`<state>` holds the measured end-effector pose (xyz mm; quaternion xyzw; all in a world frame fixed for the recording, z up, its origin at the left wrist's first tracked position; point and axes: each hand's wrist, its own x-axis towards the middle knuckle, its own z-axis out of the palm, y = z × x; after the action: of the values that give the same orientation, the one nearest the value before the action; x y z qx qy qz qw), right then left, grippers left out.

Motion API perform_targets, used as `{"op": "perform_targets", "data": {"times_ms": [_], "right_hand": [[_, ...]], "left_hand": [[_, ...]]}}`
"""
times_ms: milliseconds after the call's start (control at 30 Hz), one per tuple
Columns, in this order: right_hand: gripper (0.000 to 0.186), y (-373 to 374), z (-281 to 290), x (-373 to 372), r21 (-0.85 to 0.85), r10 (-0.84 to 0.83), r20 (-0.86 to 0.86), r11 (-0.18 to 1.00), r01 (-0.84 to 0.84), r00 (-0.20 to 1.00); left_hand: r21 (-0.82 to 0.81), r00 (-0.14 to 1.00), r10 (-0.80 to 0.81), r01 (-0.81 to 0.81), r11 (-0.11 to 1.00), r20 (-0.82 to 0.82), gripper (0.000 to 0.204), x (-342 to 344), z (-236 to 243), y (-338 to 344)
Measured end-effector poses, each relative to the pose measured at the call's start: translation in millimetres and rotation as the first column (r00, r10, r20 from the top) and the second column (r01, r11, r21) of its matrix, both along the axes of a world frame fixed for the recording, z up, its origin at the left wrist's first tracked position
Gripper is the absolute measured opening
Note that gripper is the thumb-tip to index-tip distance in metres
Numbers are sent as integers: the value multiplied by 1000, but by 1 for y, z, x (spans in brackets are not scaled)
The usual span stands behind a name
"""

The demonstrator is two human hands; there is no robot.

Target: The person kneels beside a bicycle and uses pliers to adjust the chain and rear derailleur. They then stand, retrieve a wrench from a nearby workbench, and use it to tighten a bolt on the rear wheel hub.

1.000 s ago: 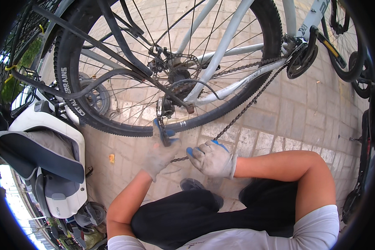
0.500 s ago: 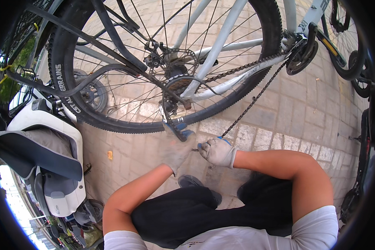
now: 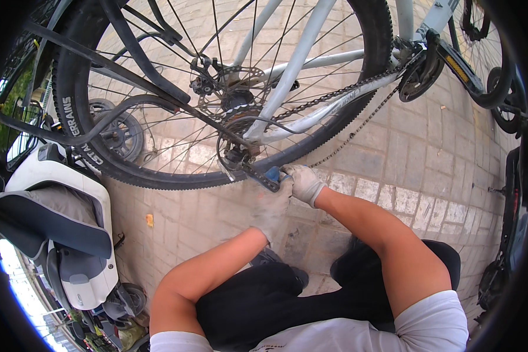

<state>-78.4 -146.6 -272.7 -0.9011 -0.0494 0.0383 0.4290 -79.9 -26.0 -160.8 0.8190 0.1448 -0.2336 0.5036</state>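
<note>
My left hand (image 3: 272, 205), in a grey glove with blue fingertips, closes around the lower end of the rear derailleur (image 3: 258, 175), whose cage is swung toward me. Touching it on the right is my gloved right hand (image 3: 305, 184), pinching the bicycle chain (image 3: 353, 135). From there the chain's lower run slants up to the crankset (image 3: 421, 73). Its upper run reaches back to the sprockets at the hub. The chain's end between my fingers is hidden. Behind my hands stands the rear wheel (image 3: 188, 180) of a pale bicycle frame (image 3: 293, 64).
A white scooter (image 3: 94, 217) with a dark seat cover is parked at the left. Dark rack bars (image 3: 129, 58) cross the wheel's left side. Another vehicle's dark edge (image 3: 507, 217) runs along the right. Paving bricks (image 3: 387, 199) lie underneath; my knees are bent below my hands.
My right hand has moved up and left with the chain, up against my left hand. My left hand and the derailleur cage have shifted right. The chain's lower run now slants less steeply.
</note>
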Motion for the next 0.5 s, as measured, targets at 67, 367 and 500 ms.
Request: {"op": "perform_targets", "data": {"times_ms": [67,367,500], "right_hand": [[29,-5,-1,9,-21,47,47,999,-46,998],[20,-34,37,25,-389,516,176,819,-422,838],[24,-43,65,20,-444,576,223,778,-444,786]], "left_hand": [[-99,998,68,-69,993,-15,34,-6,9,-7],[-363,949,-12,-109,926,-315,21,0,63,19],[-325,797,18,-267,907,-604,24,15,92,33]]}}
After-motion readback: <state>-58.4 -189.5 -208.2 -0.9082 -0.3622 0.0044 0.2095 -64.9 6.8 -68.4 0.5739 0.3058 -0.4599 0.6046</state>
